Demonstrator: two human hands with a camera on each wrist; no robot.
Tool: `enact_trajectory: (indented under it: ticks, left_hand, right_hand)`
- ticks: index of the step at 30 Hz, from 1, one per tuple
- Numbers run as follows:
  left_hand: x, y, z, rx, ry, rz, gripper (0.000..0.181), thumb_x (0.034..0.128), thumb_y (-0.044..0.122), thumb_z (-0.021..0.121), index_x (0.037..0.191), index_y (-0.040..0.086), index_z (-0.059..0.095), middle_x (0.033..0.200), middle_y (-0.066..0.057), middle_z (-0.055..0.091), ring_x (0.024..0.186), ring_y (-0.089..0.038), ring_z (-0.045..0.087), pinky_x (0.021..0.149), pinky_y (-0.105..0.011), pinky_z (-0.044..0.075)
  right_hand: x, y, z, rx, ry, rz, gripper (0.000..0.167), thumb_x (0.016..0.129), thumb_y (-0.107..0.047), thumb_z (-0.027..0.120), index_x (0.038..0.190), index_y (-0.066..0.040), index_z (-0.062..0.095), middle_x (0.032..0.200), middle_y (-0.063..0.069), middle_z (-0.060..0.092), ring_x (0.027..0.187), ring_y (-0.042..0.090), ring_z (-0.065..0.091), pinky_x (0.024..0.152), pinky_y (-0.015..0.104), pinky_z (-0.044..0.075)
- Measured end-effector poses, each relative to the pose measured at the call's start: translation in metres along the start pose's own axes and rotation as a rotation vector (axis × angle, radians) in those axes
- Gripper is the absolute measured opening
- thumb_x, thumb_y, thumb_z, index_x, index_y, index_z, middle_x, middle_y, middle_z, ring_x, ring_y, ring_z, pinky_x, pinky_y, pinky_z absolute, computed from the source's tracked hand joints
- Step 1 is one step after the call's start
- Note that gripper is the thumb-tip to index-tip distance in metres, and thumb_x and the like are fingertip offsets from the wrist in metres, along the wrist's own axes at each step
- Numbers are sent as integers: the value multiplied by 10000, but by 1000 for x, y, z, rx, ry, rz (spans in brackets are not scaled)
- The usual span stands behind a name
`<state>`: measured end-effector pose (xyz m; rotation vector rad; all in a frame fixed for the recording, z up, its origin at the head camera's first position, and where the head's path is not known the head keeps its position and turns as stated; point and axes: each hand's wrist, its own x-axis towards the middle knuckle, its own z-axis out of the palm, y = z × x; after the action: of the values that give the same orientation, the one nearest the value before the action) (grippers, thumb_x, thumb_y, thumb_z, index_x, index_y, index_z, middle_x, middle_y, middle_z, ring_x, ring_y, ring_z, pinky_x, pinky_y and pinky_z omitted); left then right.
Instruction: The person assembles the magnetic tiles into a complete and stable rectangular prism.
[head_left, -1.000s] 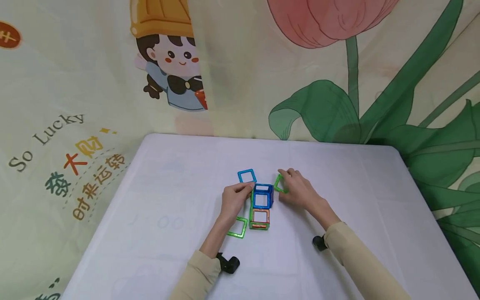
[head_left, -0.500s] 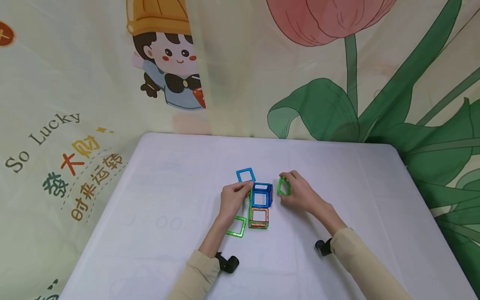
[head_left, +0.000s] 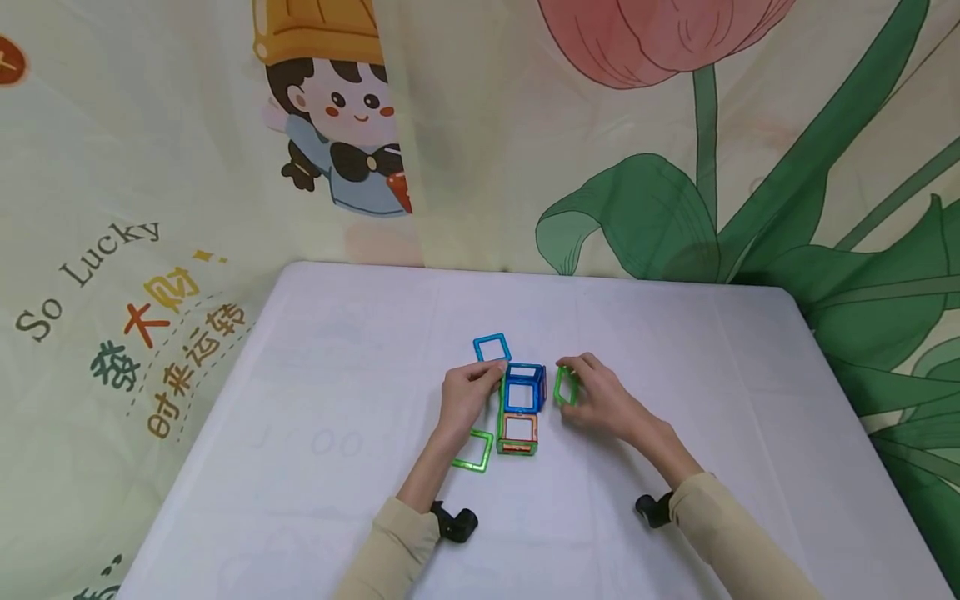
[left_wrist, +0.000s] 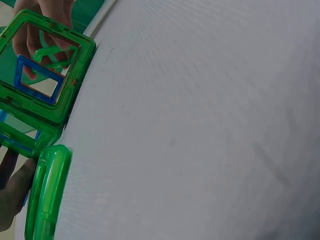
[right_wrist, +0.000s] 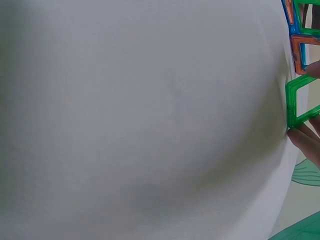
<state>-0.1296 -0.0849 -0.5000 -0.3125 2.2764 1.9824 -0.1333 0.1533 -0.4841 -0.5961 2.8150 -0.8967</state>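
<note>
A small structure of magnetic tiles (head_left: pixel 521 414) stands mid-table, with blue, orange and green frames joined together. My left hand (head_left: pixel 465 402) pinches its far left edge between thumb and fingers. To the right of the structure, my right hand (head_left: pixel 602 397) holds a green square magnetic tile (head_left: pixel 558 387) upright, with a small gap between them. The right wrist view shows fingers at two sides of this green tile (right_wrist: pixel 291 107). In the left wrist view, the structure's green side (left_wrist: pixel 42 111) faces the camera; part of the left hand (left_wrist: pixel 17 192) shows below it.
A loose blue tile (head_left: pixel 491 337) lies beyond the left fingertips. Below the left hand lies a loose green tile (head_left: pixel 488 452), partly hidden by the wrist. All rests on a white-covered table (head_left: pixel 337 350), with a printed curtain (head_left: pixel 472 167) behind its far edge.
My right hand has moved slightly towards me and turned the green tile, which now stands beside the structure. My left hand keeps its place at the structure.
</note>
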Motion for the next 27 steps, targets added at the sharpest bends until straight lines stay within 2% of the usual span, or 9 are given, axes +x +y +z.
enact_trajectory:
  ticks: [11, 18, 27]
  left_hand:
    - [-1, 1, 1, 25, -5, -24, 316, 978, 370, 710, 1165, 128, 790, 1137, -40, 764, 992, -131, 682, 879, -246, 575]
    - [0, 0, 1, 28, -2, -28, 305, 976, 371, 713, 1156, 140, 794, 1119, -30, 764, 972, -125, 673, 859, -231, 570]
    - [-2, 2, 0, 23, -8, -26, 313, 979, 368, 709, 1162, 127, 790, 1133, -43, 762, 987, -129, 676, 872, -240, 575]
  right_hand:
    - [-19, -3, 8, 14, 50, -34, 739, 827, -119, 834, 1471, -35, 482, 1329, 150, 572, 1150, 288, 599, 1013, 459, 547]
    - [-32, -6, 14, 86, 72, -39, 692, 817, -68, 830, 1412, 0, 484, 1359, 157, 580, 1236, 315, 596, 1034, 438, 537]
    - [-42, -14, 21, 197, 42, 1, 675, 790, -20, 823, 1367, -8, 473, 1346, 167, 590, 1272, 334, 594, 1054, 432, 521]
